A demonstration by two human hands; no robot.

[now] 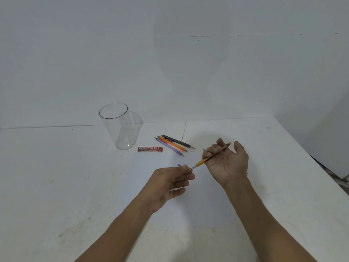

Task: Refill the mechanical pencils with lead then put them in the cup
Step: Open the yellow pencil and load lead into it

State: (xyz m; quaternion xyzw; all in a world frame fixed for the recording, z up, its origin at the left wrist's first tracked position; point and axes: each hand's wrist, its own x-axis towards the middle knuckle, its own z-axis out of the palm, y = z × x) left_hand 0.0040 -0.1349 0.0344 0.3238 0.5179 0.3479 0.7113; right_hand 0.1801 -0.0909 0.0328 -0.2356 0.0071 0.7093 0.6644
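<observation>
The slim yellow mechanical pencil (211, 156) lies slantwise in the upturned right hand (229, 165), above the white table (75, 186). The fingers (208, 152) curl over its barrel and the thumb stands free. Its near, grey end points at the left hand (170, 183), whose thumb and forefinger pinch together just beside it, seemingly on a small blue piece (179, 165).

We judge the pencil light, stiff and smooth, best held mid-barrel. Any lead would be hair-thin and brittle, so we would feed it in straight and gently.

Behind the hands lie a black pencil (176, 141), an orange pencil (172, 144) and a purple pencil (169, 146), side by side. A flat red lead case (150, 149) lies to their left, near the tall clear plastic cup (120, 127), which stands upright.
</observation>
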